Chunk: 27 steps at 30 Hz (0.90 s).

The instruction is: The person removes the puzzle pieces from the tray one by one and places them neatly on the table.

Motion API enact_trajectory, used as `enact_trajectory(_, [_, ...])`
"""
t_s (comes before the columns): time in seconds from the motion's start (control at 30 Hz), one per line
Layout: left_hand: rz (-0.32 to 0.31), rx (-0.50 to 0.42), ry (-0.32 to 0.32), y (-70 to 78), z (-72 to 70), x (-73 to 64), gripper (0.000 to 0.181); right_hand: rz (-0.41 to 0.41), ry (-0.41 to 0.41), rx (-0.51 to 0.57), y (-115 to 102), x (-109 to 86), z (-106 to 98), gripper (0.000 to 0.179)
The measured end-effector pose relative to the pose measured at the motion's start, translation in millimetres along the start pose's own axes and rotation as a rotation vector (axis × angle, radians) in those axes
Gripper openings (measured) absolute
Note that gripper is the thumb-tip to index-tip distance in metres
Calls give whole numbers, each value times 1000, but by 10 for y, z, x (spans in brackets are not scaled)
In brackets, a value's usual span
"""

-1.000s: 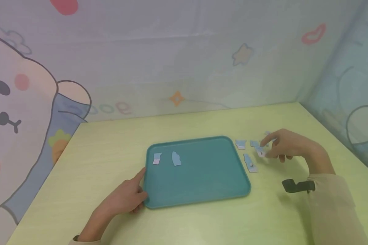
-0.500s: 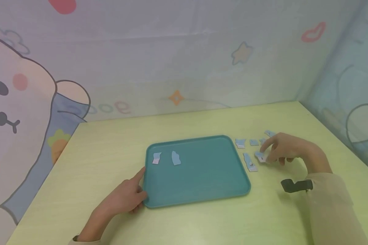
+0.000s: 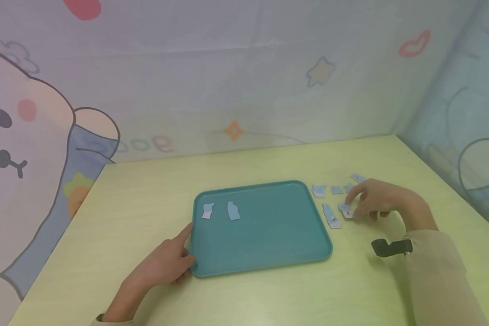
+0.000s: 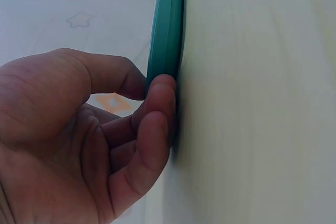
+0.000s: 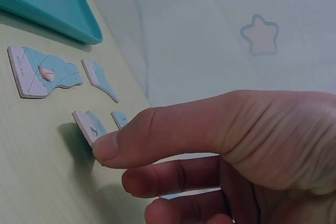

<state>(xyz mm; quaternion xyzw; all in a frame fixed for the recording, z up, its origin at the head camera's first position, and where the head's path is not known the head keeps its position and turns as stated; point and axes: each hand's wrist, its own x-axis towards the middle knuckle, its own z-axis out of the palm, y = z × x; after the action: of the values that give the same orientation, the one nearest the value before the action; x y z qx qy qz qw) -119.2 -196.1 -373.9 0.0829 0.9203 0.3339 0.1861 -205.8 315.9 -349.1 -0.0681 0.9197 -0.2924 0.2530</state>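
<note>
"Please, what is being held?"
"The left hand point(image 3: 167, 262) grips the left edge of the green tray point(image 3: 265, 231), which lies on the bench point(image 3: 269, 299). The right hand point(image 3: 385, 199) pinches a small picture piece point(image 3: 345, 210) between thumb and forefinger."
"And where is this piece?"
"Right of the tray, near a longer piece point(image 3: 331, 217)."

Backdrop point(image 3: 265, 90), head view: faint coloured lettering point(image 3: 140, 144) low on the cloth, just above the table's far edge. Left to right: two round letters like "o", then a pinkish "g"; a bluish shape before them is too faint to identify. Sailboat piece point(image 5: 52, 72), right wrist view: a line of tiny dark characters along its pale edge, too small to read.
</note>
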Motion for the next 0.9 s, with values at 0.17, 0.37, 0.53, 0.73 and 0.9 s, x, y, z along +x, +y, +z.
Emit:
enact_trajectory(0.17, [2,-1,2,7,-4,-8,83,13,5,3,-6,-3,-5,54])
enact_trajectory(0.37, [5,-8,3,10,-2,-12,83,4,23,-1,4,7,-29,54])
enact_trajectory(0.53, [-3,-5,5,1,7,-2,83,-34,39,-11,-13,5,-46,56])
enact_trajectory(0.73, [10,-11,3,-6,7,-1,83,-73,58,-6,-127,-11,-42,59])
enact_trajectory(0.9, [22,-10,6,-13,7,-2,83,-113,84,-18,-214,-27,-39,56])
